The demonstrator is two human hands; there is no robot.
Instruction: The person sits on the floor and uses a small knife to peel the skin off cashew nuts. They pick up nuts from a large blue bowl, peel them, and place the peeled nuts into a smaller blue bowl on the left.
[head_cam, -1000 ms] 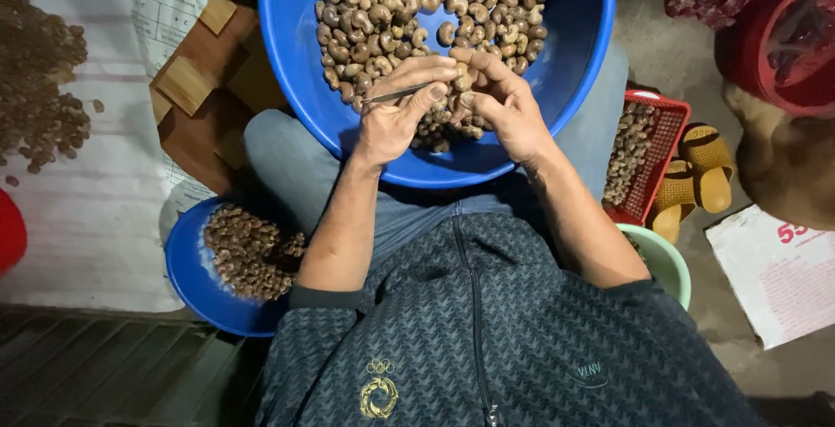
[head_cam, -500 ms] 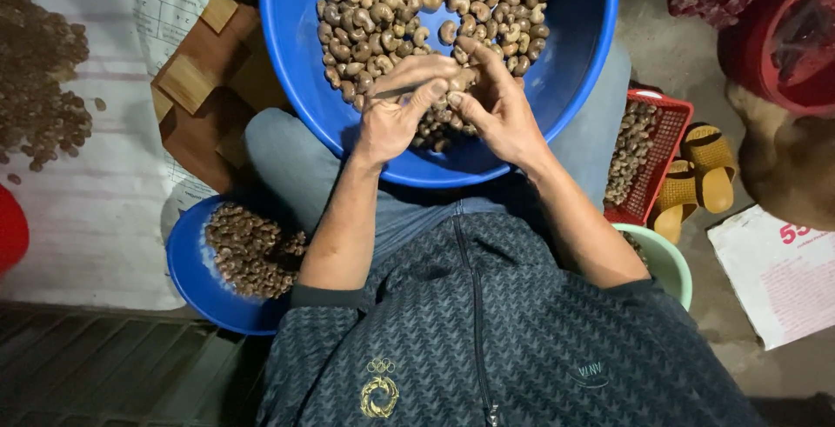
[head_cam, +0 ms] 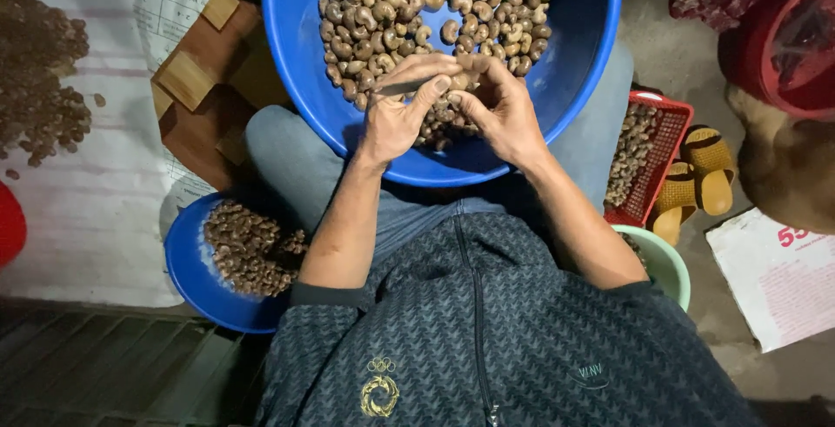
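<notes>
While both hands meet over the big blue basin (head_cam: 591, 62), the left hand (head_cam: 396, 118) grips a small blade (head_cam: 402, 88) lying crosswise, and the right hand (head_cam: 500, 114) pinches a cashew nut (head_cam: 459, 82) at its tip.

A small blue bowl (head_cam: 196, 279) of dark shells sits below and left of the grip, near wooden blocks (head_cam: 187, 79). To its right stand a red basket (head_cam: 665, 162), yellow sandals (head_cam: 700, 170) and a green bowl (head_cam: 670, 262).

cashew nut (head_cam: 458, 82), curved, tan, pinched betw. fingertips
</notes>
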